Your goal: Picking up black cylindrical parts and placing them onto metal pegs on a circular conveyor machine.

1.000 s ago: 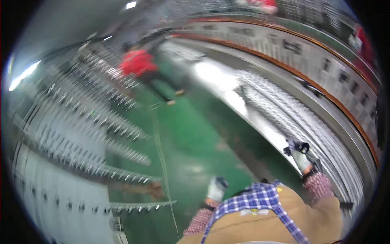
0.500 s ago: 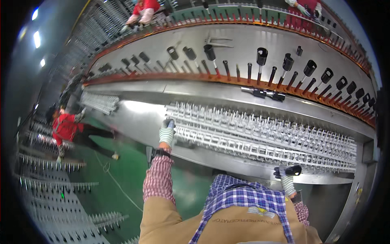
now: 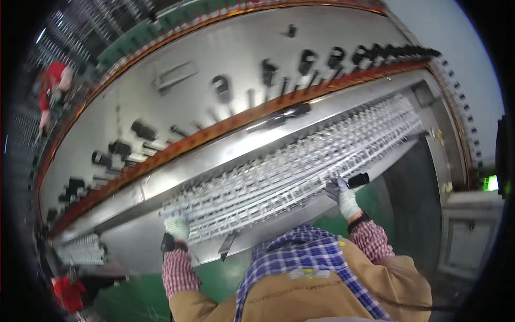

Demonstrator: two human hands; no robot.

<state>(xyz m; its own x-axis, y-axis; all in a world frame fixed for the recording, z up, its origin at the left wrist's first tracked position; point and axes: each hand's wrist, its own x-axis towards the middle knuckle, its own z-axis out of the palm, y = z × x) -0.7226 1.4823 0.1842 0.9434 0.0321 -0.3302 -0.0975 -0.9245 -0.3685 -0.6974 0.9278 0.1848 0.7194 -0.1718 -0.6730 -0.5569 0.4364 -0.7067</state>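
Long silvery metal racks point(image 3: 289, 161) with rows of small prongs lie side by side on a steel worktable. My left hand point(image 3: 177, 228), in a striped glove, is at their left end; its fingers are blurred against the metal, so its grip is unclear. At the near edge of the racks, toward their right part, my right hand point(image 3: 343, 197) is closed around a black cylindrical part point(image 3: 358, 180). That part sticks out to the right of the gloved fingers.
Behind the racks runs an orange-edged line point(image 3: 214, 130) carrying upright pegs and black cup-like parts point(image 3: 221, 88). A dark flat strip point(image 3: 228, 246) juts from the table's front edge. More racks point(image 3: 81, 251) lie at far left, near a red-clad person point(image 3: 70, 295). Another person point(image 3: 53, 83) stands beyond.
My view has swung to the right, tilting the table and racks. My left hand remains by the racks' left end. My right hand still holds the black part near the front edge.
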